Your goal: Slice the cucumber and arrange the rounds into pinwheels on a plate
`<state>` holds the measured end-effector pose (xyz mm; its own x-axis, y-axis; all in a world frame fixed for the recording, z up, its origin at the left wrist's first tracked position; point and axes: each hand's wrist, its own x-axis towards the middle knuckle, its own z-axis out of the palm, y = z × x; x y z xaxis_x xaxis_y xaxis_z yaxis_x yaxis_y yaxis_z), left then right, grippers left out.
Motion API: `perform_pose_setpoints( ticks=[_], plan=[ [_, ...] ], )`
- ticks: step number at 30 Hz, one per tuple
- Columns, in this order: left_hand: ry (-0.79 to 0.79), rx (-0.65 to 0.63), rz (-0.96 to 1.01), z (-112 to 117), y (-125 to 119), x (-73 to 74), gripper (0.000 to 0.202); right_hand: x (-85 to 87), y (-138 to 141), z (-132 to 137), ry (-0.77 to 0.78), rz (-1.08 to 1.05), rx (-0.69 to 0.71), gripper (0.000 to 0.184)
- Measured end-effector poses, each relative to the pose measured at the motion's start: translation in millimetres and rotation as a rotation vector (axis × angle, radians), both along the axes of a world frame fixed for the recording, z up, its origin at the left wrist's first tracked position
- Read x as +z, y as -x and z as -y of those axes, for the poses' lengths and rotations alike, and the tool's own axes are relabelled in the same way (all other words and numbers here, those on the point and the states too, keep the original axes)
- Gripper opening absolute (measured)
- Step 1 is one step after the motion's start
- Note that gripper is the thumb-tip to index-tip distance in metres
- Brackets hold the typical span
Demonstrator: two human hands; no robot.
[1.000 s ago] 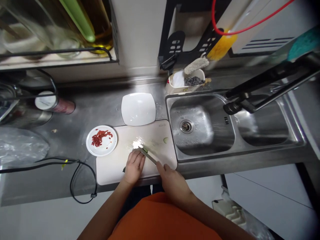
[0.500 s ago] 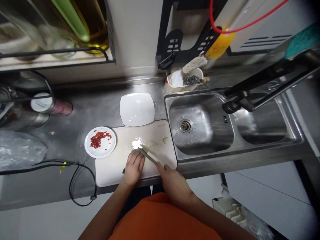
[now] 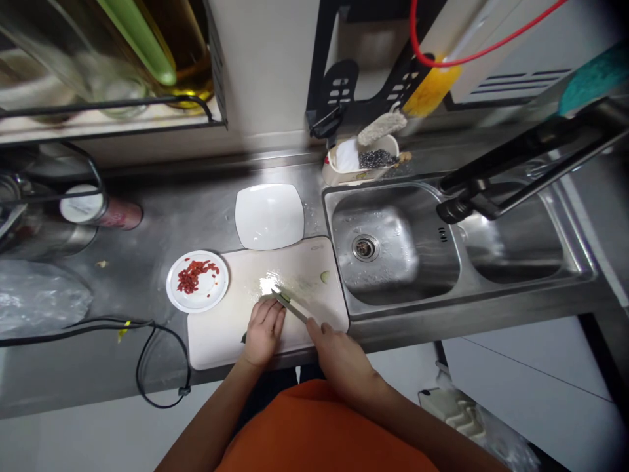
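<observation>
My right hand point(image 3: 339, 354) grips a kitchen knife point(image 3: 296, 311), its blade angled up and left over a white cutting board point(image 3: 221, 347). My left hand point(image 3: 264, 331) presses down on a green vegetable that looks like a cucumber point(image 3: 243, 338); most of it is hidden under the fingers. Against the blade, near the left fingertips, shows a small green slice point(image 3: 284, 297). A pale green end piece point(image 3: 325, 276) lies by itself on the board's right side. Wet shine covers the board ahead of my left hand.
A square white plate point(image 3: 269, 216) touches the board's far edge. Left of it, a round white plate point(image 3: 216, 298) holds red dried berries. The steel sink point(image 3: 393, 288) adjoins on the right, under a black faucet point(image 3: 455, 210). A black cable point(image 3: 140, 380) loops at left.
The knife tip has shifted very slightly, and a bit more of the green slice shows beside the blade. Both hands stay in nearly the same place.
</observation>
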<state>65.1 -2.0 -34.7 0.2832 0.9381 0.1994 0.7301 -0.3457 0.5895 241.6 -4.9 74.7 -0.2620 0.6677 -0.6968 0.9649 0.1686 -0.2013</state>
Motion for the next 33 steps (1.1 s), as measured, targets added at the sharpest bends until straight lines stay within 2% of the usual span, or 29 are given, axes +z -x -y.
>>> perform_pose_setpoints(
  ticks=[8, 20, 33],
  plan=[
    [-0.009, -0.006, -0.002, -1.0, 0.1, 0.3, 0.022, -1.3, 5.6, -6.9, 0.034, 0.007, -0.001, 0.034],
    [0.014, 0.001, 0.025, -3.7, -1.0, 4.4, 0.020, -8.1, 7.7, -9.9, -0.024, -0.007, 0.008, 0.033],
    [0.047, 0.007, 0.029, -4.9, -1.8, 7.0, 0.019, -17.3, 14.3, -16.5, -0.006, -0.021, -0.005, 0.034]
  ],
)
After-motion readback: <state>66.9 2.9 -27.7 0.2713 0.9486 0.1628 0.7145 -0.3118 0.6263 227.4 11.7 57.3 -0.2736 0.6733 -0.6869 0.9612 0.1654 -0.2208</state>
